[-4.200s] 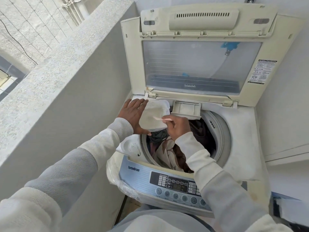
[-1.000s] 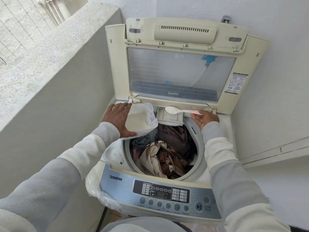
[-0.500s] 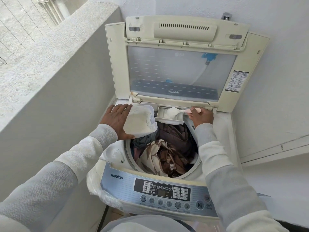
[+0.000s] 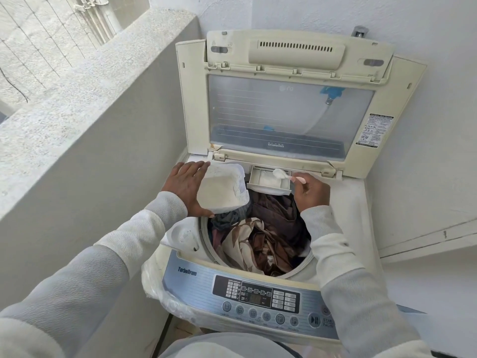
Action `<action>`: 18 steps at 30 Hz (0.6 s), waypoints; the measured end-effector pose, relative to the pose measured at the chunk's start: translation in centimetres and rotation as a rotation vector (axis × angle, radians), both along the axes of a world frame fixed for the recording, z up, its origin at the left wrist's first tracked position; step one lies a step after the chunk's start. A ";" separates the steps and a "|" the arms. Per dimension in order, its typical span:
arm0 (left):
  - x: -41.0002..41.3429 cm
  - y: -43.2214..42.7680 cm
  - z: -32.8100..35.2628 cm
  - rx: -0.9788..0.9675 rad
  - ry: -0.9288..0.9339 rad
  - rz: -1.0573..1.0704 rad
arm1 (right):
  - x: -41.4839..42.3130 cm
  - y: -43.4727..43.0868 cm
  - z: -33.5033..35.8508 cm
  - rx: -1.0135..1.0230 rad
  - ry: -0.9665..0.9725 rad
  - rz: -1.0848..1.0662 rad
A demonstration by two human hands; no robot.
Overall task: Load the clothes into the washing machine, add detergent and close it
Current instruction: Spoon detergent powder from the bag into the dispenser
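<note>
My left hand grips the detergent tub. My right hand pinches the spoon, tipped over the drawer between my hands.

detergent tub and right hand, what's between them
Head view: the open dispenser drawer, powder in it, sits between detergent tub and right hand; the spoon hangs over it.

Domestic laundry corner, apparently on a balcony. A top-loading washing machine, with clothes seen in the drum just below the left hand's grip on the detergent tub, is wedged between a rough plastered parapet left of that grip and a white painted wall well right of the right hand's pinch on the spoon. Beyond both grips the raised lid is stood below a wall tap; wire mesh is noted past the parapet, far left of the tub grip.
</note>
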State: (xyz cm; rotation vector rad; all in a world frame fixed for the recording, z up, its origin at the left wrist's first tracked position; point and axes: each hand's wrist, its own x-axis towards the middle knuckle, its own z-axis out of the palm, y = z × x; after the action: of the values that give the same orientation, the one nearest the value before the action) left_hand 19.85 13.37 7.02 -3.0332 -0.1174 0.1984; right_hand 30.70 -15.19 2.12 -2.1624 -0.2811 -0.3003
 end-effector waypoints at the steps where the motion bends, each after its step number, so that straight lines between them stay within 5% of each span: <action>1: 0.0 0.0 0.0 0.000 0.003 0.002 | -0.3 -0.1 -0.2 0.023 -0.001 -0.019; 7: -0.2 0.3 0.0 -0.068 -0.024 0.022 | -1.7 -0.2 1.5 0.665 0.284 -0.272; 9: -0.3 0.5 -0.1 -0.083 -0.032 0.020 | -2.7 0.5 2.6 0.742 0.291 -0.271; 13: -0.5 0.7 -0.2 -0.101 -0.046 0.012 | -4.1 3.9 3.3 0.732 0.318 -0.084; 18: -0.6 0.9 -0.4 -0.091 -0.058 0.011 | -5.2 8.7 1.8 0.253 0.160 0.221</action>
State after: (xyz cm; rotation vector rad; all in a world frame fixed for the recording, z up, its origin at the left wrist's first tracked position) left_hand 19.21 14.29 6.62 -3.1307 -0.1335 0.1197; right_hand 25.53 -6.48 3.87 -1.8740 -0.3670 -0.0331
